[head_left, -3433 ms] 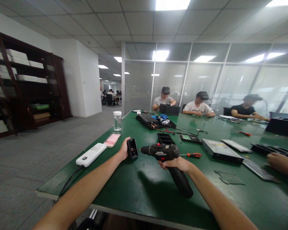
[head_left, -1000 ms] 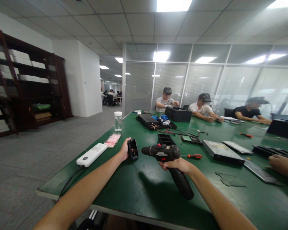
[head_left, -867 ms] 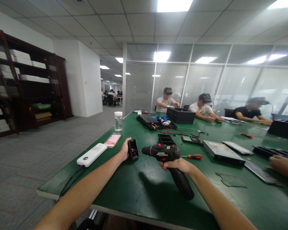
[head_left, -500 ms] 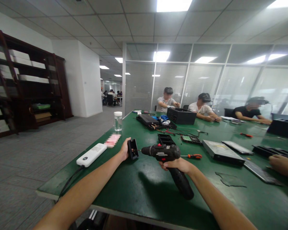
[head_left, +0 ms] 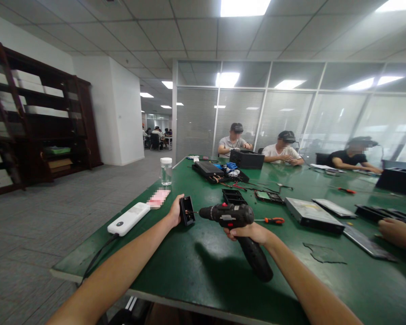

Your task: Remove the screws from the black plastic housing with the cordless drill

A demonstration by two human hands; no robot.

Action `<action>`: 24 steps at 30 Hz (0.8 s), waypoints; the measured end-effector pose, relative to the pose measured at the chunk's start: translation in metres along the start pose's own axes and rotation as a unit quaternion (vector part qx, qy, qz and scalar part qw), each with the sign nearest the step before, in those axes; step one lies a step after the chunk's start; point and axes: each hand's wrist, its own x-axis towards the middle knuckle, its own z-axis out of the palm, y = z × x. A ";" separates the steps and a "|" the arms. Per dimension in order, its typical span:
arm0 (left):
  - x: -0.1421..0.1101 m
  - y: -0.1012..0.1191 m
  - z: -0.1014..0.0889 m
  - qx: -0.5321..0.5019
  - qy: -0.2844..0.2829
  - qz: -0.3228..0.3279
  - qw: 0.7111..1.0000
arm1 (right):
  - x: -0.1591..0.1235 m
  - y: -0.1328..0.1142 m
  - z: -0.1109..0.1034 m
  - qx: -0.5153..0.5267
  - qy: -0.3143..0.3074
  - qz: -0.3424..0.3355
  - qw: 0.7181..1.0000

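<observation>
My left hand (head_left: pixel 174 212) grips a small black rectangular part (head_left: pixel 187 210) and holds it upright on the green table (head_left: pixel 196 266). My right hand (head_left: pixel 248 232) is wrapped round the handle of a black cordless electric screwdriver (head_left: pixel 235 221). Its bit points left and touches the face of the small part. A red-handled screwdriver (head_left: pixel 273 220) lies just behind the tool.
A white power bank (head_left: pixel 128 218) with a cable lies at the left edge, with a clear bottle (head_left: pixel 165 170) further back. Black trays, a disc drive (head_left: pixel 314 215) and flat panels lie to the right. A co-worker's hand (head_left: pixel 397 231) rests at far right. Three people sit at the far end.
My hands and the tool have stayed in place. At the far end, a seated person has shifted a black box on the table.
</observation>
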 end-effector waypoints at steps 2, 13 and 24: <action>0.000 0.000 0.000 0.002 0.005 0.002 1.000 | 0.000 0.000 0.000 0.004 0.001 0.000 1.000; 0.000 0.000 0.002 0.003 -0.004 0.008 1.000 | 0.000 0.005 -0.003 0.009 0.007 0.000 1.000; -0.003 0.002 0.005 -0.001 0.011 0.006 1.000 | 0.000 0.003 -0.002 0.017 0.001 0.000 1.000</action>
